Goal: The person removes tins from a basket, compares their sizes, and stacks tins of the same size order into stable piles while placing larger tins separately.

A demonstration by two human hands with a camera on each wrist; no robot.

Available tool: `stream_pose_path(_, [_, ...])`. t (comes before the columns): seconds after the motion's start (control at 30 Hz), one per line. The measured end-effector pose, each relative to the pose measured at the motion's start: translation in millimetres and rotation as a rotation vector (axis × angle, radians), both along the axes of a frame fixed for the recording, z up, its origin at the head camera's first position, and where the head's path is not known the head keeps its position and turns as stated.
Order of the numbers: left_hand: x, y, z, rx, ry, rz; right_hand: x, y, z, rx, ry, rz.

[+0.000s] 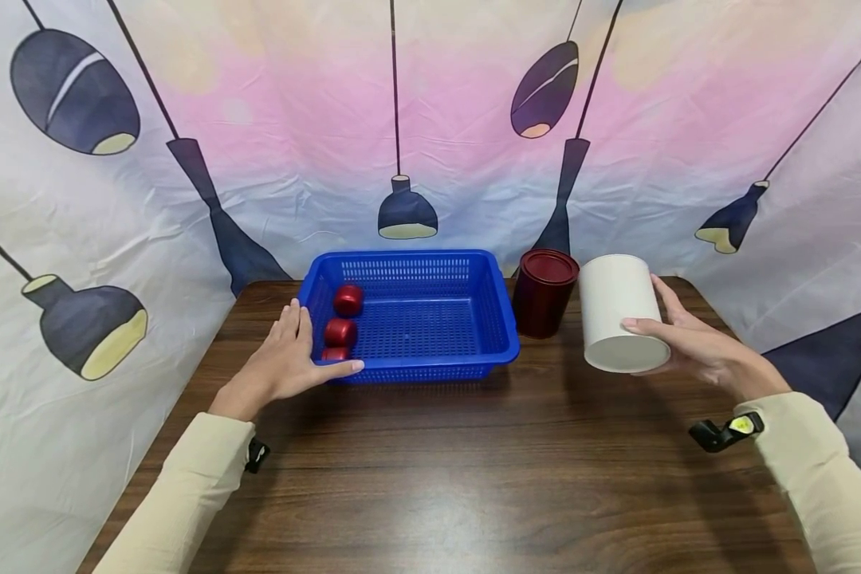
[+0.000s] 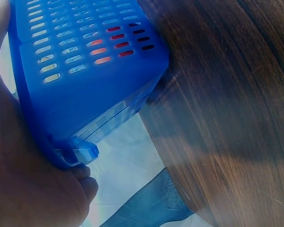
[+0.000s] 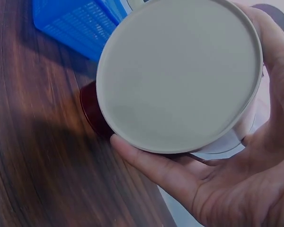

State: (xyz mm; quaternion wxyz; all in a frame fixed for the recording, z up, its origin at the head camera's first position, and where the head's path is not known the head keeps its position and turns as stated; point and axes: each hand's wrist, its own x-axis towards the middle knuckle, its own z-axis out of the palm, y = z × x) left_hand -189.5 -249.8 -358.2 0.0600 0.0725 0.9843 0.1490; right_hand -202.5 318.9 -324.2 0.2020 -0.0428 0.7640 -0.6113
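My left hand (image 1: 285, 360) rests on the front left corner of a blue plastic basket (image 1: 498, 307), fingers along its left rim and thumb stretched over the front rim. Three small, shiny red rounded pieces (image 1: 340, 333) line the basket's left side; the nearest is partly hidden by the front rim. With thumb and fingers spread around it, my right hand (image 1: 696, 347) holds a white cylindrical canister (image 1: 620, 299), tilted so its flat pale end (image 3: 180, 80) faces me. Most of those fingers are hidden behind the canister. Just left of it stands a dark red lidded canister (image 1: 545, 295).
Everything is on a dark brown wooden table (image 1: 430, 470). A fabric backdrop (image 1: 294, 119) printed with hanging lamps rises behind the table and along both sides. The red canister stands close to the basket's right wall.
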Motion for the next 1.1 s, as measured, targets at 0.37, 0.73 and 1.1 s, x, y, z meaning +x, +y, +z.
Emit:
stream_pose_path(0.37, [0.3,0.7,0.7,0.007,-0.004,-0.001,-9.7,13.3,-15.2,-0.051,-0.018,-0.112])
stream_pose_path(0.73, [0.9,0.7,1.4,0.006,-0.003,0.003,-27.0,16.5,-38.6,0.021,0.011,-0.190])
stream_pose_path(1.1, [0.8,1.9,1.5,0.004,-0.011,0.012,-43.9,5.1,-53.2,0.028,0.034,-0.263])
